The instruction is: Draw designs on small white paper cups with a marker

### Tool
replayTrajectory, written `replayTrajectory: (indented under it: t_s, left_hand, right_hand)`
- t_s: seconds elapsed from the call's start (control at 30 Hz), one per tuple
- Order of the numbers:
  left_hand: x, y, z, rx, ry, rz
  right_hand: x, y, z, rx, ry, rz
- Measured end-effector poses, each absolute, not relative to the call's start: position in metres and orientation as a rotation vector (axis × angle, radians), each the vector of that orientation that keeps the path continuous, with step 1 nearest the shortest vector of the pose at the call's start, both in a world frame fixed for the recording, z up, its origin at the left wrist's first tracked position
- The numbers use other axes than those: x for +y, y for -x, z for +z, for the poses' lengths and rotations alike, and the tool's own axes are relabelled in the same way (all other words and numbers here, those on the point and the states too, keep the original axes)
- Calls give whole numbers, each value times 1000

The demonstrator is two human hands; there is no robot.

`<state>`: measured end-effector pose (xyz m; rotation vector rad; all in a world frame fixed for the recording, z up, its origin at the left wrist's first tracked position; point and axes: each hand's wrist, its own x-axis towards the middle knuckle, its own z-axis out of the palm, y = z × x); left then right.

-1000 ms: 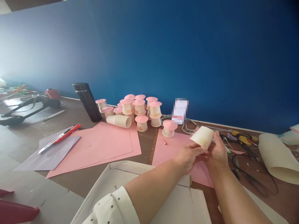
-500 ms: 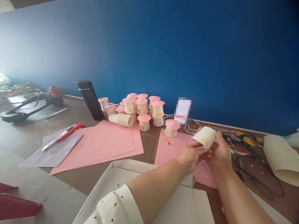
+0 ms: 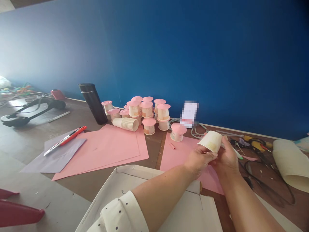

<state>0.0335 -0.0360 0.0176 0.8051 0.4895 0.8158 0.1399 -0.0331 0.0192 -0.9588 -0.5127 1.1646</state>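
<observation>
Two bare hands hold a plain paper cup (image 3: 213, 139) above a pink sheet (image 3: 177, 156) on a brown tabletop (image 3: 153, 145). The left hand (image 3: 198, 162) has its fingers curled at the cup's rim, thumb along the near side; the right hand (image 3: 228, 159) cups the other end, its thumb raised beside the base. The cup lies tilted, mouth toward the lower left, a yellowish patch on its side. A white pen (image 3: 236, 153) with a green end shows behind the right hand; whether it is gripped cannot be told. Just beyond the left hand stands a pink-topped cup (image 3: 178, 132). Farther left are more pink-topped cups (image 3: 146, 111), a nested stack of cups (image 3: 125, 123) on its side, a black flask (image 3: 93, 103) and a red knife (image 3: 65, 140).
</observation>
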Motion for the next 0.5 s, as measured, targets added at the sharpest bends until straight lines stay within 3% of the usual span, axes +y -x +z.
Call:
replayTrajectory:
  t_s: [0.5]
  left_hand:
    - [-35, -33, 13, 602, -1108, 846]
  right_hand:
    - [-28, -131, 18, -496, 892, 1034]
